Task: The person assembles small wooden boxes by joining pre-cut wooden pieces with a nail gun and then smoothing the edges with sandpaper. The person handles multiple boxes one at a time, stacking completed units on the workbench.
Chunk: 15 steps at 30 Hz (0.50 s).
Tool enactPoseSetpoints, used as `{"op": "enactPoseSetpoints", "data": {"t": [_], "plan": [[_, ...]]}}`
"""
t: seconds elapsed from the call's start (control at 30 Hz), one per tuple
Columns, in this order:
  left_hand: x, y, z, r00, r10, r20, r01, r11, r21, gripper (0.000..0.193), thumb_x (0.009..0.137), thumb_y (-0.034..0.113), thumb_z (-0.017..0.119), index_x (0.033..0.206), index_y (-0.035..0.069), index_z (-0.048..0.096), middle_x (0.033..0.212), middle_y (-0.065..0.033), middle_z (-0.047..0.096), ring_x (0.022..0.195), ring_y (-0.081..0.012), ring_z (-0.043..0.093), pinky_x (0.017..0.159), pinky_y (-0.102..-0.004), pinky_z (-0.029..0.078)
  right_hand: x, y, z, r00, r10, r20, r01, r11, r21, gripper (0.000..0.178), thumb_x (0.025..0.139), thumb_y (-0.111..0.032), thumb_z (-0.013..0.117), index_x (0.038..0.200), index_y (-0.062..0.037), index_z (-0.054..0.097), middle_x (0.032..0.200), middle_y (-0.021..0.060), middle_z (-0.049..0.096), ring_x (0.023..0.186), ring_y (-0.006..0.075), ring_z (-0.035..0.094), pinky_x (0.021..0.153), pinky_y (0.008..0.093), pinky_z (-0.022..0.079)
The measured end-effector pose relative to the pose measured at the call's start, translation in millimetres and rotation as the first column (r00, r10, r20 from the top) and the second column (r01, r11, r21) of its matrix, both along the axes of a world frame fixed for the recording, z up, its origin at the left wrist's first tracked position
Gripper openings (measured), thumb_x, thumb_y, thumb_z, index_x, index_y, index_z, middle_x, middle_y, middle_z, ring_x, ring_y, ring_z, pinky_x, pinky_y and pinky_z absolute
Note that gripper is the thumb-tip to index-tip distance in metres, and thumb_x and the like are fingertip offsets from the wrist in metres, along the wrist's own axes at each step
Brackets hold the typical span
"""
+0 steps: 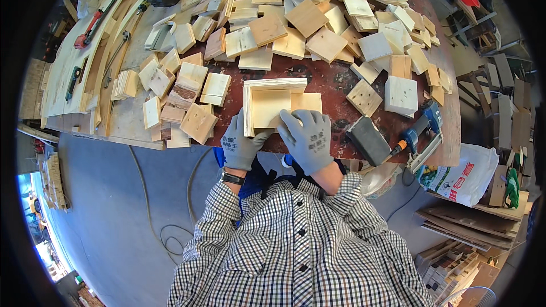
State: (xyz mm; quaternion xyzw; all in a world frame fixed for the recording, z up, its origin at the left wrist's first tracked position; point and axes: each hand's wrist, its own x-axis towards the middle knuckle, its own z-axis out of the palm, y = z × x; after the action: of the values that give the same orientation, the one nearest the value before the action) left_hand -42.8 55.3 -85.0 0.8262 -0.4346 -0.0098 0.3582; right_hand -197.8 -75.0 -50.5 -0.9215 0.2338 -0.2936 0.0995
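On the far left, long wood strips are lying along the worktop edge, likely kept out of the way. A red hand tool is resting on them at about ten o'clock from the hands.

The left hand in its gray glove is pressing on the near left corner of a small open wooden box. The grip is closing on the box side, thumb up against the wall, so the box is not sliding. The box is sitting at the near edge of the worktop, right in front of the person.

The right hand is lying flat on a thin wood panel at the box's right side, fingers spread and pushing down, probably to keep it snug against the box.

At twelve o'clock, many square wood pieces are piling up within easy reach. At three o'clock, a blue nail gun is waiting just beside the hands.
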Motion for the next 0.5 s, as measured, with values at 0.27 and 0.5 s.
{"op": "enactPoseSetpoints", "data": {"t": [0.27,0.5], "plan": [[2,-1,-8,0.999,0.032,-0.019,-0.033,0.995,-0.093,0.073,0.090,0.067,0.074,0.118,0.000,0.069,0.105,-0.0169,0.068,0.090,-0.0391,0.071,0.074,-0.0451,0.058,6,-6,-30,0.973,-0.087,0.214,0.015,0.948,0.318,0.060,0.091,-0.045,0.078,0.138,-0.0101,0.065,0.105,0.0090,0.070,0.096,0.0315,0.067,0.088,0.0463,0.050],[1,-2,0,0.999,0.021,-0.041,-0.023,0.998,-0.063,0.073,0.091,0.068,0.073,0.118,0.000,0.069,0.105,-0.0165,0.067,0.092,-0.0384,0.071,0.074,-0.0443,0.057,3,-21,-34,0.997,-0.047,0.064,0.029,0.963,0.270,0.066,0.092,-0.052,0.076,0.138,-0.0055,0.064,0.102,0.0103,0.071,0.091,0.0324,0.069,0.081,0.0457,0.054]]}}
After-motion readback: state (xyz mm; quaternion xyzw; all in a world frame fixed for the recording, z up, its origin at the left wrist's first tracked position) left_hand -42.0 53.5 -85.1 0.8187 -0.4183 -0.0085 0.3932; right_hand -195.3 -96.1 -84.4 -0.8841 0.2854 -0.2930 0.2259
